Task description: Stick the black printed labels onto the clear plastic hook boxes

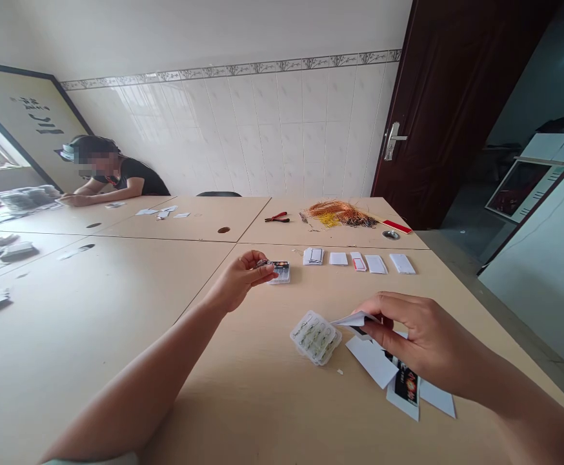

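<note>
My left hand (243,278) is closed, thumb and fingers pinched together at the left edge of a small clear box with a black label (282,271); what sits between the fingertips is too small to name. My right hand (402,329) pinches a folded white and black card (354,320) at its edge. Left of that card lies a clear compartment box (315,337) with greenish items inside. White cards (372,363) and a black printed card (406,387) are spread under and below my right hand.
Small card stacks (348,259) line the table (224,387) beyond my hands. Farther back lie pliers (277,218), a bundle of orange and yellow strands (337,212) and a round dish (390,235). A person (117,171) leans on the table at far left, near piled packets (25,197).
</note>
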A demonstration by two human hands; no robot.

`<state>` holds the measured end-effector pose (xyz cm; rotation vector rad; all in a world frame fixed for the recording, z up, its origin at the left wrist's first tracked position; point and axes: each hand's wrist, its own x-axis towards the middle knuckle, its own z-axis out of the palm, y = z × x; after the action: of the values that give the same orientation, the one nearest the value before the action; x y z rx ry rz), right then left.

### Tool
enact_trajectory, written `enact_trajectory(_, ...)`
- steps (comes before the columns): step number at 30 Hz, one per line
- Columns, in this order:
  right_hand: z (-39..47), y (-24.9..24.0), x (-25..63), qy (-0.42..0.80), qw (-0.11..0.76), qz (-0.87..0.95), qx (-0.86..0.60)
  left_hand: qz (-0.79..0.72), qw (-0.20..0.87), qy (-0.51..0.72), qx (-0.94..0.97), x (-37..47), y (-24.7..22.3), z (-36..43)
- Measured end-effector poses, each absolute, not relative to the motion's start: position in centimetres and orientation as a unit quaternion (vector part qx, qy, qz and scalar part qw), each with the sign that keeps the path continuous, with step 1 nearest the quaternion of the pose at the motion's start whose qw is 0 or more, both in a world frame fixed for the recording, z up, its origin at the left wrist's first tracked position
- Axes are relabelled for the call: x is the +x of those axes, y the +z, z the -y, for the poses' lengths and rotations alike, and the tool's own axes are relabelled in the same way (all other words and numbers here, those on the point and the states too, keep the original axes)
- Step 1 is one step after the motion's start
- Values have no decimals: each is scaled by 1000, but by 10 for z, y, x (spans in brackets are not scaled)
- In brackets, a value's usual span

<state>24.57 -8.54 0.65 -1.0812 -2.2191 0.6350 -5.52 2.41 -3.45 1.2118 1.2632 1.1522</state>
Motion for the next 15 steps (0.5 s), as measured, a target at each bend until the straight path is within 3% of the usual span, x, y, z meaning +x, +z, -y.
enact_trajectory(8, 85, 9, 247, 248, 300, 830, -399, -642, 406, 448, 472, -78, -50, -67)
enact_trajectory(15, 82, 8, 250, 248, 299, 824, -412, -643, 332, 528, 444, -107, -38, -108)
